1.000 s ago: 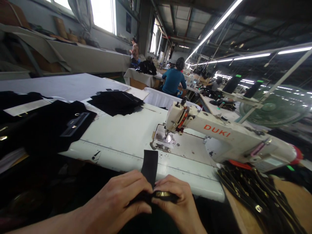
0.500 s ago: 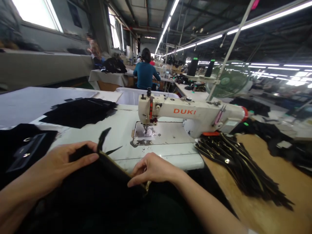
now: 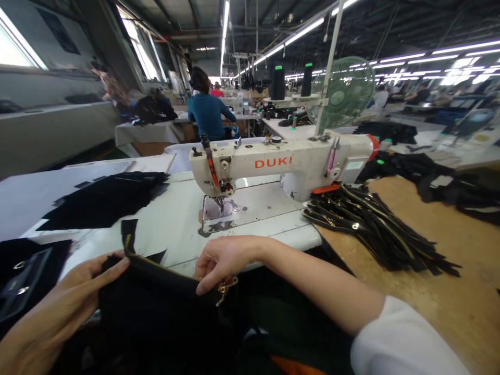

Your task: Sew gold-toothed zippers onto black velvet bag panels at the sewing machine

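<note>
Both hands are pinching a black fabric piece (image 3: 156, 297) along its zippered top edge at the near edge of the table (image 3: 175, 219), apparently to keep it taut. The left hand (image 3: 84, 284) is gripping the left end, while the right hand (image 3: 221, 260) is closing on the gold zipper pull (image 3: 225, 287). Beyond stands the DUKI sewing machine (image 3: 281, 164), with a heap of black zippers (image 3: 375, 224) to its right.

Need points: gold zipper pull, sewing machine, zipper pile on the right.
gold zipper pull (image 3: 225, 288), head view, on the dangling metal tab below the right hand's fingers.
sewing machine (image 3: 273, 162), head view, on the arm by the DUKI lettering.
zipper pile (image 3: 375, 226), head view, mid-heap of black tapes.
</note>
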{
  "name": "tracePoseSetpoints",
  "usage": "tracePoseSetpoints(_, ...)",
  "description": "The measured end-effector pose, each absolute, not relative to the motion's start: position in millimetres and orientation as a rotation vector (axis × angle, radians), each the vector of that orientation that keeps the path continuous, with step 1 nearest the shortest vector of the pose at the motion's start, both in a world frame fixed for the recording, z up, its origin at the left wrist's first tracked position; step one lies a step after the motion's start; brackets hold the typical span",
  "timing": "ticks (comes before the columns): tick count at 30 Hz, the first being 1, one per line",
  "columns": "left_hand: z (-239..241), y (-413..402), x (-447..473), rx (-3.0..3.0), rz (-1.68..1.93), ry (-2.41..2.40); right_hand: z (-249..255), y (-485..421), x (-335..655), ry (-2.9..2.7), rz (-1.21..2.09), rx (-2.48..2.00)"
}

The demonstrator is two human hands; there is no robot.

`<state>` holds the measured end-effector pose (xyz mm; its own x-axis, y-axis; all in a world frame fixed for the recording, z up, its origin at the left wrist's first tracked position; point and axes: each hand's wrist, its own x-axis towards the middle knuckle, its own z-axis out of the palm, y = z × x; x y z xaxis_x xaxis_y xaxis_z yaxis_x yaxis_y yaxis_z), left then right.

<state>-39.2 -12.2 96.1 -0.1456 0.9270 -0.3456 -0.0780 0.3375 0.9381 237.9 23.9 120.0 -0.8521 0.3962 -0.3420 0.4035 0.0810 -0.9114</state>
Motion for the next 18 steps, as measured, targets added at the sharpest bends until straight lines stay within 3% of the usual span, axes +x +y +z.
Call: tracePoseSetpoints(18, 88.5, -17.2, -31.0, 0.783, 1.051, 1.474, 93.7, 33.6, 239.5, 2.089, -2.249, 0.517)
